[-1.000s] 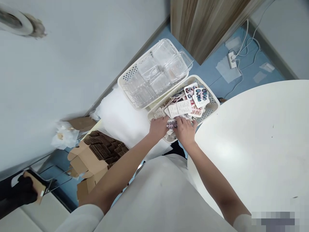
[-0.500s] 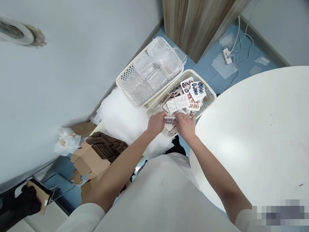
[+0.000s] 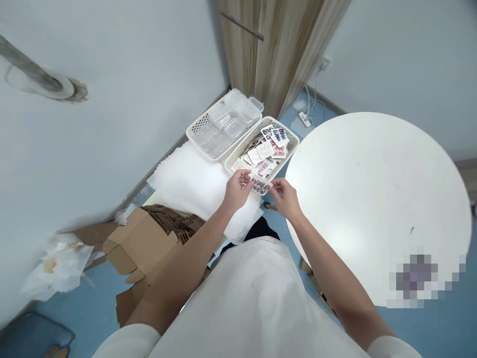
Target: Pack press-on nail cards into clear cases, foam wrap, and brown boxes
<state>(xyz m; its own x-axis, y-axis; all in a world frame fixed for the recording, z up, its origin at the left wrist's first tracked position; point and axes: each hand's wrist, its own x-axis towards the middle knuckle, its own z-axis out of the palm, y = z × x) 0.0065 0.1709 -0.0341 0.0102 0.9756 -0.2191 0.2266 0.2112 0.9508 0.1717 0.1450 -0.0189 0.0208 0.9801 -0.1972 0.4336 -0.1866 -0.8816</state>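
Between my two hands is a card of press-on nails (image 3: 261, 186), dark purplish nails facing up. My left hand (image 3: 238, 189) pinches its left end, and my right hand (image 3: 285, 195) pinches its right end. The card is held over the near end of a cream perforated basket (image 3: 293, 147). More nail cards (image 3: 278, 136) lie heaped in that basket, some showing coloured nails and others their printed white backs. Beside it, a second basket (image 3: 191, 131) holds clear plastic boxes (image 3: 233, 117).
White foam sheets (image 3: 194, 174) are stacked left of the baskets. Brown cardboard boxes (image 3: 139, 238) lie flattened nearer me. A round white table (image 3: 357, 199) stands on my right, partly blurred out. Behind are a wooden cabinet (image 3: 272, 49) and a power strip (image 3: 304, 119).
Both hands have lifted the nail card up and nearer me from low over the heap, tilting it. My view has shifted, so more of the round table shows.
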